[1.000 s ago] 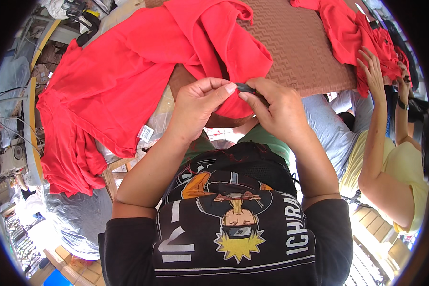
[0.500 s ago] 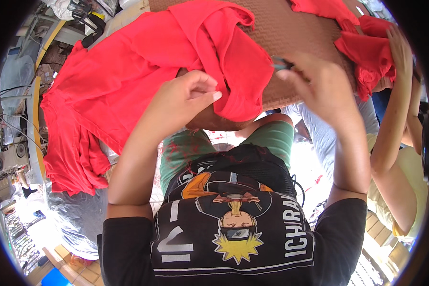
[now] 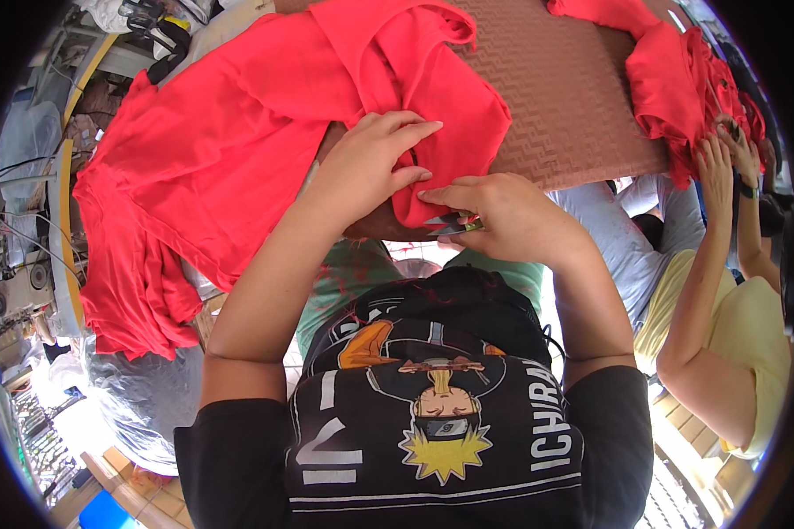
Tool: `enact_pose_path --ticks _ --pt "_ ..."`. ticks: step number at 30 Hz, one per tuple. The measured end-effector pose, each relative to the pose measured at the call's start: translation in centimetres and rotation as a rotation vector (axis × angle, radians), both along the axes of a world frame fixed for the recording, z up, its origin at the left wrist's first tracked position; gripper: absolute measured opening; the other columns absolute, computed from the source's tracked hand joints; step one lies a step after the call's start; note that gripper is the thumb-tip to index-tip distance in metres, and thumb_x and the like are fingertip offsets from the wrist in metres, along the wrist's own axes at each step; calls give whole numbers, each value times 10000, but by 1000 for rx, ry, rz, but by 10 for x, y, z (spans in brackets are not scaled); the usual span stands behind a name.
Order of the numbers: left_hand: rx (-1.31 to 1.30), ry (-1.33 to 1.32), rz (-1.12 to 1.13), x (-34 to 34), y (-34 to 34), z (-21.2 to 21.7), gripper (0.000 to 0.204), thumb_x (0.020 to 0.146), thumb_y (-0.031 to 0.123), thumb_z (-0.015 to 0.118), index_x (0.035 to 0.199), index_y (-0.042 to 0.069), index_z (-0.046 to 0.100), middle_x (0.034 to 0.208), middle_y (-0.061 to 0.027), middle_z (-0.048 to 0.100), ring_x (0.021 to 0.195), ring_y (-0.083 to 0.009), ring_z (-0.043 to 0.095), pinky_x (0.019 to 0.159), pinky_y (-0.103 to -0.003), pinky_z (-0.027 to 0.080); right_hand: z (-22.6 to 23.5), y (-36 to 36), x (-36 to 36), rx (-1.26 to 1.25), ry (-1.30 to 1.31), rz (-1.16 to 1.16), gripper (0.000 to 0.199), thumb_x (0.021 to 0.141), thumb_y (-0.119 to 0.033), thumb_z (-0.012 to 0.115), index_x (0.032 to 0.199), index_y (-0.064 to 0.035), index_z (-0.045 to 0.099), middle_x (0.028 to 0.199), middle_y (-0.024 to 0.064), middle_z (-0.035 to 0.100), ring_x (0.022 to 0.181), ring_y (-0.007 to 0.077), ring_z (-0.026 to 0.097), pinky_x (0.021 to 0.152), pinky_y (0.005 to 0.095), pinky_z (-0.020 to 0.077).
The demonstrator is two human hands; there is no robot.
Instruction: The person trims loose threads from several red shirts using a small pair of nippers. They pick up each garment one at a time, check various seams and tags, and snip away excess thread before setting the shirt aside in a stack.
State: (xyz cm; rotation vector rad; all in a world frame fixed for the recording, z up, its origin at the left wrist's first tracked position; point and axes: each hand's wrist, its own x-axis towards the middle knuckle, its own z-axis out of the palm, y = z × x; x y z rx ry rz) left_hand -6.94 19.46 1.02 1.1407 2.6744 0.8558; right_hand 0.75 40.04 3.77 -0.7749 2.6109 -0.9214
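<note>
A large red garment (image 3: 238,150) lies spread over the near left part of a brown ridged table (image 3: 556,97) and hangs off its edge. My left hand (image 3: 375,163) lies on top of a folded part of it and pinches the fabric near the hem. My right hand (image 3: 507,216) sits just right of it at the table's edge. It holds small dark thread snips (image 3: 457,226) whose tips point at the red hem between both hands.
At the right another person in a yellow top (image 3: 754,326) reaches both hands (image 3: 723,150) into a pile of red garments (image 3: 679,79) on the table's far right corner. Cluttered machines and grey bags (image 3: 141,397) stand at the left.
My right hand, stretched out over the table half a second ago, has come back to the red hem with the snips. My left hand has moved up onto the fabric.
</note>
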Motion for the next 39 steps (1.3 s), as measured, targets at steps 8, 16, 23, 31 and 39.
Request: enact_pose_path --ticks 8,16,23,31,39 --pt "72 42 -11 -8 -7 -14 315 795 157 722 1104 102 702 1171 -50 612 1086 -240 578 930 -362 473 -8 4 -1 -72 -29 -11 458 754 -169 756 1194 -89 658 922 136 677 821 344 642 730 412 503" --pt "86 391 -39 -4 -9 -22 162 790 132 722 947 90 732 999 -7 692 920 -208 644 793 -337 533 -17 6 -4 -177 -99 -26 404 787 -167 728 1180 -95 671 951 143 688 851 330 659 767 392 515" --pt "215 227 39 -5 -15 -25 120 788 130 723 901 90 724 1023 0 702 888 -199 653 785 -329 535 -16 7 -3 -176 -123 -30 463 768 -50 709 1225 -95 650 931 134 689 829 295 669 786 348 517" --pt "86 434 -34 -10 -18 3 134 810 228 713 870 109 715 1014 36 674 927 -189 593 795 -351 480 -7 4 -1 -245 -58 -90 386 784 -170 752 1142 -53 669 850 150 675 675 250 668 662 340 518" --pt "131 327 75 16 -23 15 110 802 203 723 840 101 728 1034 32 659 948 -204 584 805 -374 461 -8 -11 -2 -393 72 -365 238 870 -183 706 1034 -18 656 669 115 598 510 204 645 457 303 469"
